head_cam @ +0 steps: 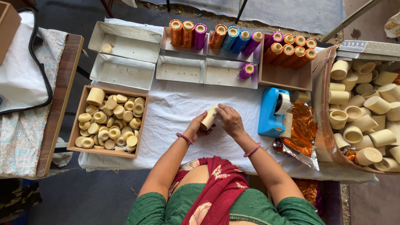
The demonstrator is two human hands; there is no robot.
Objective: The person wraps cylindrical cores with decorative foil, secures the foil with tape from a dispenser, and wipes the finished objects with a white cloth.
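Two hands, left (195, 128) and right (229, 119), grip one cream tube (208, 118).

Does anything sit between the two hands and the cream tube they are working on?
Nothing visible does. The left hand and right hand both already grip the cream tube, above a bare patch of the white cloth. The blue tape dispenser stands apart.

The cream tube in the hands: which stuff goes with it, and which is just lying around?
In use:
cream cardboard tube, left hand, right hand
blue tape dispenser
crinkled orange foil

Lying about:
white cloth bag with black trim
empty white trays
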